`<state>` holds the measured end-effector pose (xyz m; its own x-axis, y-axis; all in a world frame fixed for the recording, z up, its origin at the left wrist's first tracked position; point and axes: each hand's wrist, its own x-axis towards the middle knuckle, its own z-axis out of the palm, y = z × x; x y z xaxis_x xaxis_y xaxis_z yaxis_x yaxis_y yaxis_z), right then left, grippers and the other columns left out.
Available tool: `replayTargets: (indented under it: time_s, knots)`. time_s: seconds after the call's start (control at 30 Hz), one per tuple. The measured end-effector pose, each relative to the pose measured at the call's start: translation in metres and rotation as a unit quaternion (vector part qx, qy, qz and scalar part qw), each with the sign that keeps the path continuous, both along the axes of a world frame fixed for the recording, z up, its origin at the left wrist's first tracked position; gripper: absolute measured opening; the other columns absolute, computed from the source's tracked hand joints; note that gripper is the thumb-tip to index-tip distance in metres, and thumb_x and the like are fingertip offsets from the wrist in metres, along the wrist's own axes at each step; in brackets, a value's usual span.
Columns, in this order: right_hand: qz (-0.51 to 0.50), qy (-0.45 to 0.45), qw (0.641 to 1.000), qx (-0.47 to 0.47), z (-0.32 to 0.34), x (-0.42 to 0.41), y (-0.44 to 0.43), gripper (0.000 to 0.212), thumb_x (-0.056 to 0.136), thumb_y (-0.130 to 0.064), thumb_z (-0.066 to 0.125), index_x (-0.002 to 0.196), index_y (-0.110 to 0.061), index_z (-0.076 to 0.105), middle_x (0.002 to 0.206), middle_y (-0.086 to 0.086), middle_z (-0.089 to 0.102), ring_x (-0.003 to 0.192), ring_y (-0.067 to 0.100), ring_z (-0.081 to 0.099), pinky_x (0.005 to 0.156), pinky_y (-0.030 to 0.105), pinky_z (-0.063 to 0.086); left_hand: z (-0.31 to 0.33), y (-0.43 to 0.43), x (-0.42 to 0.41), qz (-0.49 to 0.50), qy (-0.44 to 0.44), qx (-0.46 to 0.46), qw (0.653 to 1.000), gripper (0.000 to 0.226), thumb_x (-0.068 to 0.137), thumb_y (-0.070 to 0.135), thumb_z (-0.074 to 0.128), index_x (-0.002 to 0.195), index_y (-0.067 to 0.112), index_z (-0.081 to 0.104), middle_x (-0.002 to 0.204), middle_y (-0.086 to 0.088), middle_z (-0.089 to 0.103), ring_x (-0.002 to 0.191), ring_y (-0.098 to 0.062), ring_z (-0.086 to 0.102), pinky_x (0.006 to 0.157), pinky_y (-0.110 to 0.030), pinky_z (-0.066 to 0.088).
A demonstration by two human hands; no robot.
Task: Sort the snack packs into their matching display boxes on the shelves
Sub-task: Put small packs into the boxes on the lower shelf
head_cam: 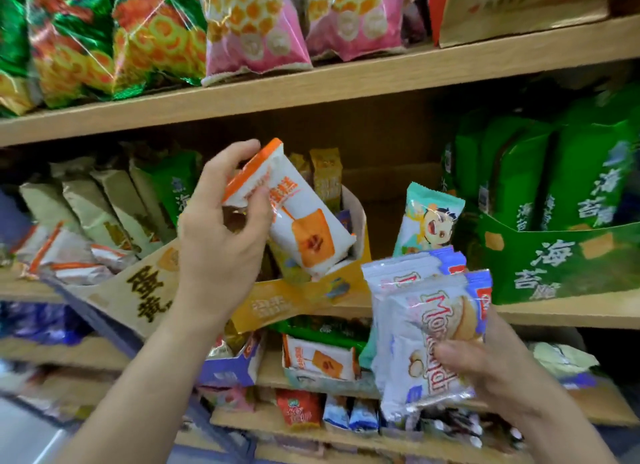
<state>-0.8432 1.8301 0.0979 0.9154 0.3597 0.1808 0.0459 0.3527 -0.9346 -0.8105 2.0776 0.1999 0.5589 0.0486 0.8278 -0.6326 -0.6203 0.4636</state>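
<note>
At the middle shelf's (561,316) front edge, the left hand (221,241) pinches an orange pack (301,221) by its top, fingers curled, its lower end in a yellow box (277,306) it seems not to match. Further right, the right hand (485,366) clutches a sheaf of white packs (426,328) and a teal pack (427,221). Sorting looks midway; next, the orange pack likely needs carrying to like packs (69,259) at the shelf's left end.

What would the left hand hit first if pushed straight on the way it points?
Probably the upright yellow packs in the yellow display box, just behind the white-orange pack that the left hand grips. Depth is unclear.
</note>
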Motion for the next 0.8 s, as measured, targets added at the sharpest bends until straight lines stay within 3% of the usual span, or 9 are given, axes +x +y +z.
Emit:
replayTargets:
  time_s: [0.1, 0.17, 0.23, 0.3, 0.4, 0.53, 0.63, 0.7, 0.8]
  knots:
    - [-0.034, 0.053, 0.997, 0.053, 0.002, -0.002, 0.004, 0.101, 0.01, -0.042, 0.099, 0.104, -0.013, 0.074, 0.087, 0.013, 0.077, 0.073, 0.025, 0.075, 0.056, 0.032, 0.058, -0.001, 0.001, -0.012, -0.046, 0.024, -0.053, 0.997, 0.027, 0.101, 0.015, 0.05, 0.124, 0.03, 0.049, 0.106, 0.009, 0.055, 0.085, -0.001, 0.058, 0.07, -0.014, 0.047]
    - [-0.064, 0.085, 0.992, 0.068, 0.001, -0.002, 0.006, 0.124, 0.011, -0.04, 0.099, 0.126, -0.015, 0.061, 0.095, 0.013, 0.076, 0.076, 0.027, 0.075, 0.056, 0.034, 0.059, -0.004, -0.002, -0.019, -0.09, 0.072, -0.081, 0.99, 0.023, 0.102, 0.019, 0.047, 0.116, 0.037, 0.053, 0.103, 0.007, 0.056, 0.081, -0.004, 0.057, 0.066, -0.018, 0.049]
    - [-0.076, 0.086, 0.991, 0.074, 0.003, -0.004, 0.009, 0.139, 0.018, -0.038, 0.1, 0.143, -0.04, 0.039, 0.108, 0.004, 0.076, 0.089, 0.025, 0.075, 0.061, 0.033, 0.06, -0.007, -0.01, -0.026, -0.121, 0.127, -0.127, 0.976, 0.023, 0.102, 0.024, 0.045, 0.101, 0.042, 0.06, 0.098, 0.004, 0.059, 0.077, -0.007, 0.056, 0.059, -0.02, 0.049]
    - [-0.082, 0.08, 0.991, 0.07, 0.005, -0.007, 0.01, 0.13, 0.038, -0.026, 0.098, 0.142, -0.06, 0.026, 0.114, -0.004, 0.074, 0.097, 0.023, 0.073, 0.068, 0.034, 0.061, -0.01, -0.021, -0.032, -0.149, 0.18, -0.173, 0.957, 0.035, 0.101, 0.02, 0.043, 0.084, 0.04, 0.066, 0.091, 0.008, 0.063, 0.072, -0.006, 0.057, 0.055, -0.02, 0.048]
    - [-0.086, 0.062, 0.994, 0.017, 0.003, -0.011, 0.011, 0.09, 0.07, -0.019, 0.071, 0.14, -0.059, 0.031, 0.117, -0.008, 0.072, 0.104, 0.02, 0.071, 0.085, 0.038, 0.057, -0.016, -0.044, -0.037, -0.169, 0.244, -0.168, 0.94, 0.045, 0.103, 0.009, 0.04, 0.074, 0.029, 0.067, 0.077, 0.011, 0.063, 0.065, -0.006, 0.056, 0.053, -0.021, 0.046]
    - [-0.102, 0.051, 0.993, -0.032, -0.001, -0.017, 0.017, 0.071, 0.074, -0.029, 0.064, 0.136, -0.052, 0.039, 0.112, -0.016, 0.072, 0.104, 0.007, 0.069, 0.08, 0.024, 0.056, -0.029, -0.065, -0.04, -0.208, 0.338, -0.218, 0.892, 0.013, 0.09, 0.019, 0.06, 0.088, 0.028, 0.069, 0.088, 0.003, 0.066, 0.074, -0.013, 0.064, 0.062, -0.029, 0.052]
    - [-0.137, 0.064, 0.987, -0.05, -0.004, -0.02, 0.017, 0.064, 0.072, -0.033, 0.064, 0.133, -0.042, 0.045, 0.102, -0.017, 0.074, 0.094, 0.001, 0.07, 0.069, 0.016, 0.056, -0.037, -0.069, -0.047, -0.243, 0.414, -0.235, 0.845, 0.049, 0.078, 0.006, 0.078, 0.113, 0.038, 0.062, 0.112, 0.0, 0.064, 0.091, -0.019, 0.071, 0.07, -0.034, 0.059]
    - [-0.154, 0.08, 0.983, -0.052, -0.006, -0.021, 0.017, 0.055, 0.081, -0.032, 0.074, 0.13, -0.039, 0.049, 0.098, -0.014, 0.075, 0.09, 0.004, 0.071, 0.067, 0.018, 0.056, -0.038, -0.072, -0.05, -0.255, 0.417, -0.241, 0.838, 0.073, 0.078, -0.004, 0.073, 0.126, 0.046, 0.051, 0.115, 0.0, 0.062, 0.094, -0.018, 0.071, 0.069, -0.033, 0.059]
    - [-0.16, 0.118, 0.979, -0.03, -0.007, -0.019, 0.018, 0.034, 0.092, -0.016, 0.063, 0.121, -0.034, 0.056, 0.079, -0.002, 0.074, 0.072, 0.012, 0.07, 0.066, 0.022, 0.055, -0.039, -0.074, -0.05, -0.244, 0.388, -0.293, 0.839, 0.085, 0.079, -0.01, 0.068, 0.126, 0.057, 0.044, 0.121, -0.004, 0.063, 0.099, -0.024, 0.07, 0.071, -0.037, 0.059]
